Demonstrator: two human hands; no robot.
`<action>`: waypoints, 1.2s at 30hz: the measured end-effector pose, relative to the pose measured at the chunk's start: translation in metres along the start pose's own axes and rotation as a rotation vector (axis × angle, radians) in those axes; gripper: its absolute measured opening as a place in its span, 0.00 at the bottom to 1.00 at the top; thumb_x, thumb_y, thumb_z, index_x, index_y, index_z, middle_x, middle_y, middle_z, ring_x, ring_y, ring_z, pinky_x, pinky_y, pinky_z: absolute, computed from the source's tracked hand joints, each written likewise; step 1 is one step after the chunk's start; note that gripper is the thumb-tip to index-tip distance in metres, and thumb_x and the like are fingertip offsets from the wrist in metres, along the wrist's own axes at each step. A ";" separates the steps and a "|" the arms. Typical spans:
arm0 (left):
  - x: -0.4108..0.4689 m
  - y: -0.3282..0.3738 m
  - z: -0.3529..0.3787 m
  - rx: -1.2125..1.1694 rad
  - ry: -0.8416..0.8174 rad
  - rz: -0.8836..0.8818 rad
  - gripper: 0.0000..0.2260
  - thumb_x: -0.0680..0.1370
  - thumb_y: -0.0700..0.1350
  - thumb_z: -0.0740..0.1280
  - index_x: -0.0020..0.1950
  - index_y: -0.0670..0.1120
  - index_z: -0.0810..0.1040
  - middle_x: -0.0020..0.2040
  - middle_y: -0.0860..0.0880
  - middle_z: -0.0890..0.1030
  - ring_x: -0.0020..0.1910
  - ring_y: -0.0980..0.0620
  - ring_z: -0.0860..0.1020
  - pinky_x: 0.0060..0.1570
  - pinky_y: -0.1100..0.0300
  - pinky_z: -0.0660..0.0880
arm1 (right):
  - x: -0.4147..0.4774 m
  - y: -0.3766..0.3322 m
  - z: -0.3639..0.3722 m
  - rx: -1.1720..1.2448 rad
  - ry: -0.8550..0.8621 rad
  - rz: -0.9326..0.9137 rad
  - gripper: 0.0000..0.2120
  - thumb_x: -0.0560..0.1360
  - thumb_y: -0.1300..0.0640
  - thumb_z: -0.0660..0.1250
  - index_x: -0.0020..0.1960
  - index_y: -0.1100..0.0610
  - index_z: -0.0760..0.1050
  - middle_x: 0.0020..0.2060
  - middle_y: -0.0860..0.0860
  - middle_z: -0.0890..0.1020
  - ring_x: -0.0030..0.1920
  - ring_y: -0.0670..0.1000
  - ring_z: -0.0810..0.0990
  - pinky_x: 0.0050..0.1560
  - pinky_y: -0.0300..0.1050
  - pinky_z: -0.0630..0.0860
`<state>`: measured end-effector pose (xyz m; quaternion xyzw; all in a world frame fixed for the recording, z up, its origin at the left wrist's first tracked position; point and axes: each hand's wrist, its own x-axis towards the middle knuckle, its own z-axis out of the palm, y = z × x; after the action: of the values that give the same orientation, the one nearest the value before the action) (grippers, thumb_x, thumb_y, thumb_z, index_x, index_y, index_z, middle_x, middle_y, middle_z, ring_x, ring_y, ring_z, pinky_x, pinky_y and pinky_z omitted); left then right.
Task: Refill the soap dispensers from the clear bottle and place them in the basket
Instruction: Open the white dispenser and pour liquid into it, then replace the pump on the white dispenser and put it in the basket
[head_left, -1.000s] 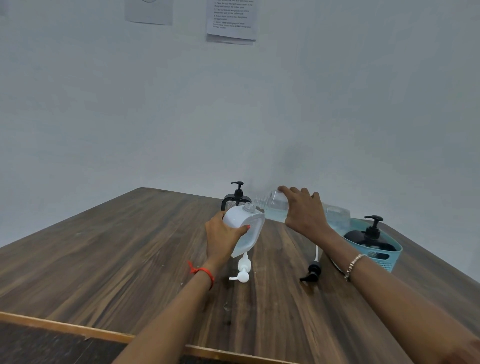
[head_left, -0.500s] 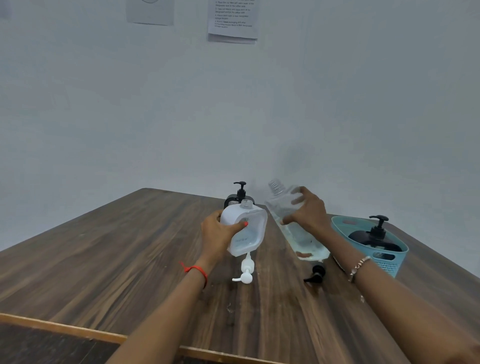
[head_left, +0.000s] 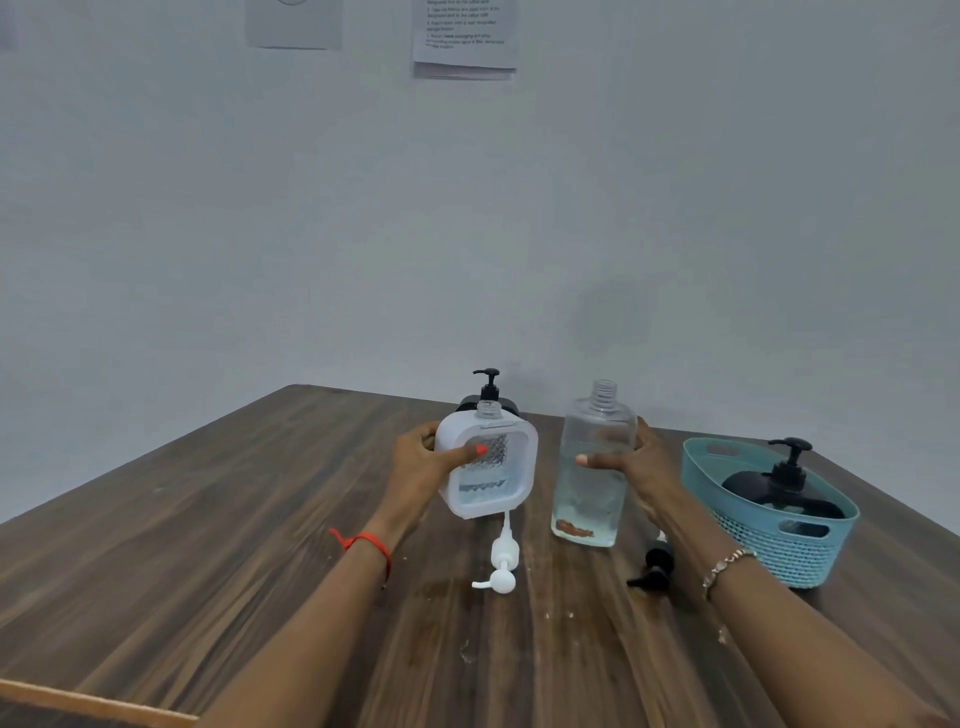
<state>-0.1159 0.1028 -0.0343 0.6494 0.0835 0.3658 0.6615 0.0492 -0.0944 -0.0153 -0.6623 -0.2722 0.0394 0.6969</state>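
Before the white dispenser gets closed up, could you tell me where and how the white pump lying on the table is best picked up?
Grip the white pump by its round collar, coming straight down from above. It lies flat on the table, tube toward the white dispenser, thin spout sticking left; the collar is its widest part.

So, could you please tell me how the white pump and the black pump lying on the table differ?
The white pump lies in full view below the white dispenser; the black pump is partly hidden behind the right forearm. The white pump's tube points away toward the dispenser, while the black pump's tube barely shows. Both lie loose on the table, unscrewed.
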 end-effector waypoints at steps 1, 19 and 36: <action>0.001 -0.001 -0.001 -0.004 -0.009 0.001 0.16 0.66 0.40 0.76 0.52 0.42 0.79 0.48 0.44 0.84 0.46 0.46 0.83 0.42 0.56 0.81 | 0.002 0.005 -0.001 0.012 -0.008 0.003 0.36 0.54 0.70 0.79 0.60 0.61 0.74 0.54 0.60 0.81 0.51 0.57 0.81 0.39 0.41 0.81; 0.016 0.000 -0.008 -0.075 0.013 0.016 0.14 0.67 0.36 0.75 0.51 0.40 0.80 0.46 0.43 0.83 0.41 0.48 0.82 0.40 0.59 0.82 | -0.056 0.014 0.044 -1.072 -0.675 -0.696 0.26 0.67 0.71 0.59 0.62 0.56 0.74 0.62 0.53 0.75 0.63 0.50 0.71 0.59 0.48 0.72; 0.002 0.011 -0.006 -0.070 -0.001 0.019 0.15 0.68 0.36 0.74 0.53 0.38 0.79 0.47 0.42 0.83 0.40 0.49 0.83 0.39 0.58 0.82 | -0.058 -0.045 0.042 -0.407 -0.327 -0.438 0.09 0.73 0.65 0.67 0.51 0.55 0.79 0.41 0.48 0.82 0.37 0.37 0.77 0.44 0.33 0.73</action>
<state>-0.1218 0.1074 -0.0238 0.6266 0.0640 0.3746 0.6804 -0.0321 -0.0855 0.0073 -0.6986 -0.5183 -0.0607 0.4895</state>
